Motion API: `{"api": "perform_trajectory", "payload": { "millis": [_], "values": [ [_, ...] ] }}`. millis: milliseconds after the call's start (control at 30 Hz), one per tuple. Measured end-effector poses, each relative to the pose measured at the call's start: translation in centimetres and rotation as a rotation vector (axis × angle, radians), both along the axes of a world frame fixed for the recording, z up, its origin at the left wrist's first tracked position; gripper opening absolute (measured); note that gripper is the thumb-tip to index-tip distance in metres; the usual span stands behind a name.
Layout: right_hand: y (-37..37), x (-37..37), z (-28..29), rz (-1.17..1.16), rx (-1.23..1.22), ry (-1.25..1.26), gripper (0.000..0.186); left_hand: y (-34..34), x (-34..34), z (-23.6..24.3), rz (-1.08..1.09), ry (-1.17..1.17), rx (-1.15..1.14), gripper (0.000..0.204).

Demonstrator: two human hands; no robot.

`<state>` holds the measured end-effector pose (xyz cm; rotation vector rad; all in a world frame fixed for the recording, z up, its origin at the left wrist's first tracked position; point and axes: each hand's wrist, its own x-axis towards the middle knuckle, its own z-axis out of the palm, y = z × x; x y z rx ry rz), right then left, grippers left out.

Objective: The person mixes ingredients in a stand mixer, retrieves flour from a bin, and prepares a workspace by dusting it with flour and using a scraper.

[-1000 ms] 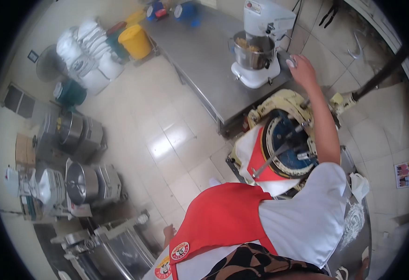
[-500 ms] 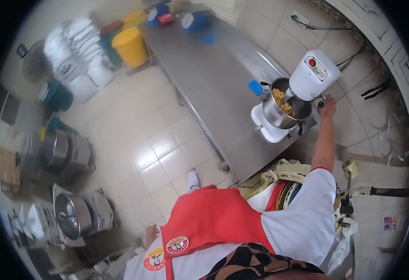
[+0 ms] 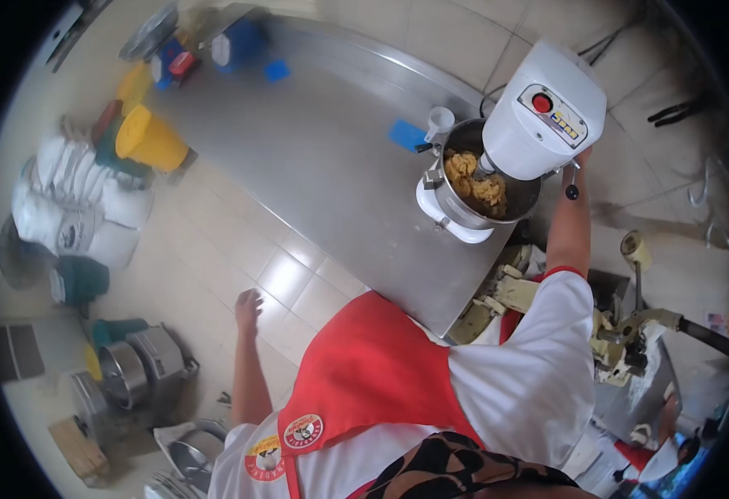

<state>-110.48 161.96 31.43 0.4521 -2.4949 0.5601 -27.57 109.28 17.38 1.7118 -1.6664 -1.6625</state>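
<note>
A white stand mixer with a red button stands on the steel table. Lumpy yellow-brown dough fills part of its steel bowl, with the beater lowered into it. My right arm reaches past the bowl, and my right hand is mostly hidden behind the mixer head. Its fingers do not show. The black-knobbed lever hangs just in front of my right forearm. My left hand is raised over the floor, away from the table, its fingers loosely apart and holding nothing.
On the steel table a white measuring cup and a blue scraper-like piece lie beside the bowl. A yellow bucket and stacked white sacks stand at far left. Cream-coloured machinery adjoins the table's right end. Another person shows at lower right.
The mixer is nearer in view. My right hand has gone from the lever at the mixer's side to behind its head. My left hand has risen forward from beside my apron.
</note>
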Motion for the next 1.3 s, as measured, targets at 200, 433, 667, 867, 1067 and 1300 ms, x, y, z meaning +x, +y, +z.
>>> {"api": "perform_trajectory", "payload": {
  "millis": [200,433,667,867,1067,1300],
  "values": [
    [-2.7,4.4,-4.5,-0.011,0.083,-0.115,0.034,3.8,-14.7,3.5,-0.271,0.135,0.1,0.039],
    [-3.6,12.1,-6.4,0.027,0.066,-0.232,0.034,5.8,-29.6,4.6,-0.61,0.27,0.072,0.036],
    [-4.9,19.9,-2.3,-0.215,-0.234,-0.082,0.027,5.9,-37.5,5.7,-0.948,0.316,0.101,0.032],
    [-14.9,31.9,3.5,0.064,-0.186,0.079,0.026,9.4,-46.0,8.2,-1.044,0.67,-0.681,0.03],
    [-16.6,32.0,2.2,0.02,0.188,-0.049,0.035,16.6,-54.6,14.5,-1.325,0.858,-1.035,0.037],
    [-15.4,33.6,1.4,-0.129,0.346,-0.12,0.034,15.5,-53.9,13.2,-1.525,0.792,-1.026,0.04]
  ]
}}
